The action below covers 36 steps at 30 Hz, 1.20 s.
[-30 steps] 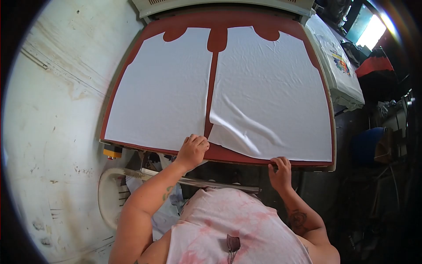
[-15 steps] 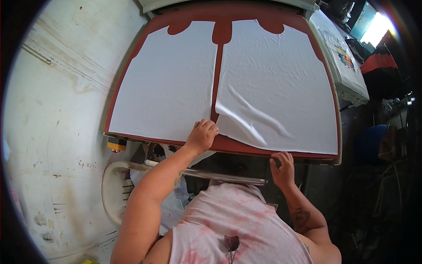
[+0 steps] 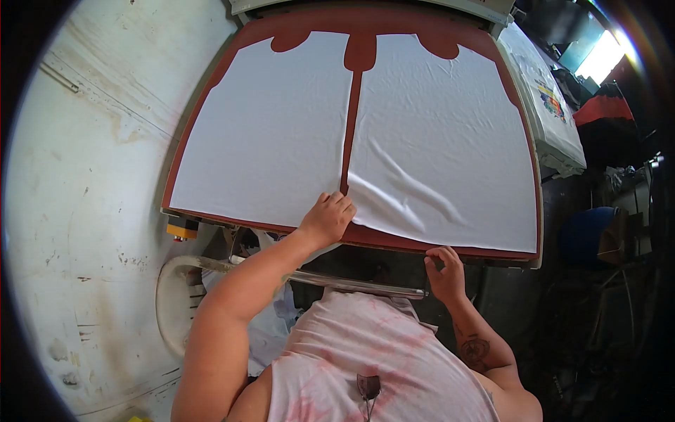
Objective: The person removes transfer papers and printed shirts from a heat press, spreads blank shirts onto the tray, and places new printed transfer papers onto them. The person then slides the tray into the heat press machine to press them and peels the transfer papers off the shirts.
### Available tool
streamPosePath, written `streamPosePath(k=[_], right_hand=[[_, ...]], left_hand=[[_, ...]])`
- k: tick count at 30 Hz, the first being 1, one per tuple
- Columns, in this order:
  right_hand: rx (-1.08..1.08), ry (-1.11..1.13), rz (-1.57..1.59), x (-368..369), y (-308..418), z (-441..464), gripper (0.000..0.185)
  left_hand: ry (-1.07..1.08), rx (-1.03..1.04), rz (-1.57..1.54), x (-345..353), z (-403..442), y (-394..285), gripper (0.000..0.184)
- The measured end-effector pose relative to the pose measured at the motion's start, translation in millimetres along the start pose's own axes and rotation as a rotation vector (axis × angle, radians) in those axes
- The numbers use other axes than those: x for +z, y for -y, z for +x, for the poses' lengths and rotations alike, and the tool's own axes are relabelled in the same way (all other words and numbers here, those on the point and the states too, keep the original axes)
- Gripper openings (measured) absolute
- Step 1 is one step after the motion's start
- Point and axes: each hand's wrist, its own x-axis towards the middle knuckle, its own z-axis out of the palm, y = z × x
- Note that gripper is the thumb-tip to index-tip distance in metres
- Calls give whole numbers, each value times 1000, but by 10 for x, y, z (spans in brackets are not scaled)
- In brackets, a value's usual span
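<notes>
Two white fabric panels lie side by side, the left panel (image 3: 264, 126) flat and the right panel (image 3: 443, 133) creased, with raised folds near its lower left corner. Under them is a red-brown pad (image 3: 361, 53), showing as a narrow strip between the panels. My left hand (image 3: 328, 219) has its fingers closed on the right panel's lower left corner, and they hide the corner itself. At the pad's front edge, just below the right panel's hem, my right hand (image 3: 447, 276) has its thumb and forefinger bent together in a loop. What lies between those fingertips cannot be made out.
A metal bar (image 3: 351, 285) runs between my body and the pad. On the left stand a pale marked wall (image 3: 98, 176) and a whitish chair (image 3: 167, 302). White printed fabric (image 3: 545, 98) lies on a surface at right, with a blue rounded object (image 3: 590, 235) lower down.
My left hand has shifted slightly right, and the panel's lower left corner is now under its fingers. My right hand has moved a little left and down along the front edge.
</notes>
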Motion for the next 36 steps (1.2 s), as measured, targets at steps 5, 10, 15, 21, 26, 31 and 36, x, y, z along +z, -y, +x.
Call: streamPosePath(k=[5, 10, 15, 21, 26, 31, 36], right_hand=[[-6, 145, 53, 20, 67, 152, 14], [-23, 282, 73, 91, 255, 236, 17], [-91, 397, 75, 293, 627, 98, 19], [-31, 823, 171, 1088, 958, -485, 25], [248, 827, 176, 2611, 135, -919, 21], [492, 416, 925, 4064, -1076, -477, 17], [879, 74, 391, 4692, -1253, 657, 18]], left_hand=[[7, 22, 27, -83, -98, -76, 17], [52, -8, -4, -36, -174, -173, 17], [-15, -89, -99, -177, -390, -128, 17], [-513, -649, -371, -666, -2043, 310, 20], [-356, -1311, -627, 22, -4104, 86, 21], [170, -1439, -1007, 617, -4823, -839, 22], [250, -1508, -1343, 1061, -4802, -1199, 22]])
